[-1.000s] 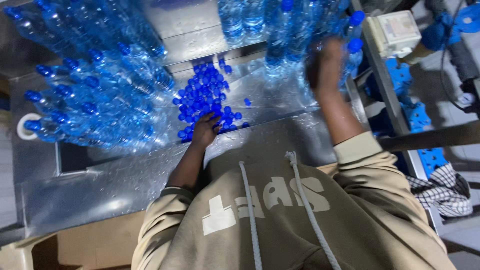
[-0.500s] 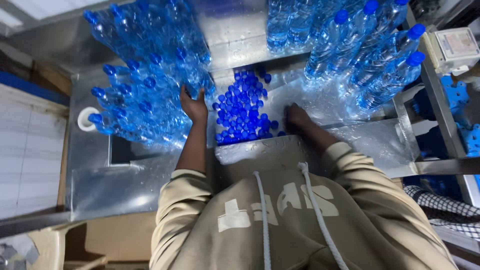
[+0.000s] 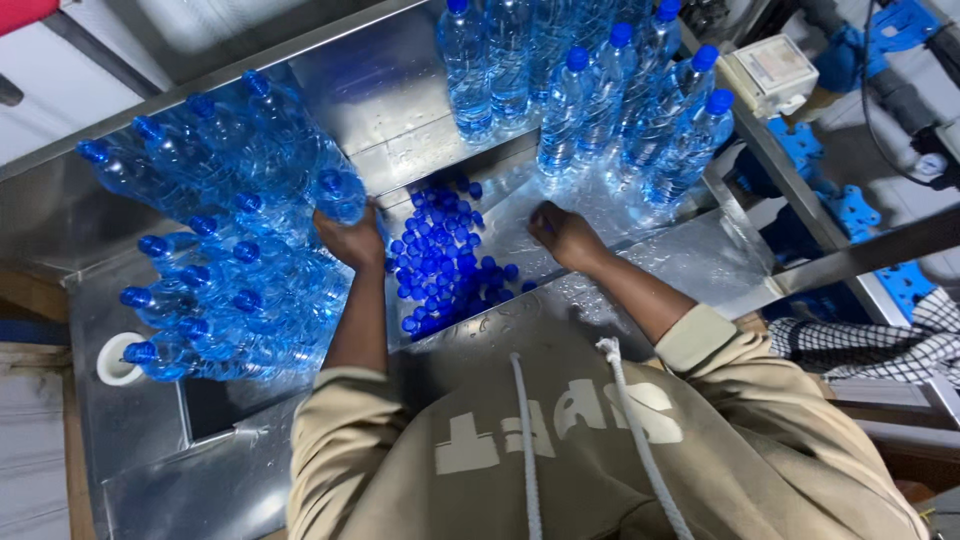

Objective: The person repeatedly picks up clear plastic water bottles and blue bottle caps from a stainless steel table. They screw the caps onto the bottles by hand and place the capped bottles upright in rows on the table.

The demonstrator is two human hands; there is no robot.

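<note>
Bottles [image 3: 230, 270], capped in blue and lying heaped on the steel counter [image 3: 130, 480], sit just left of the pile of loose blue caps [image 3: 440, 270], while a second group of upright bottles [image 3: 600, 110] stands beyond and right of that pile. Your left hand [image 3: 350, 240] is at the left edge of the caps with its fingers wrapped around the nearest lying bottle [image 3: 340, 195]. Your right hand [image 3: 562, 235] rests on the wet metal just right of the caps, fingers curled together; whether they hold a cap, you cannot tell from here.
</note>
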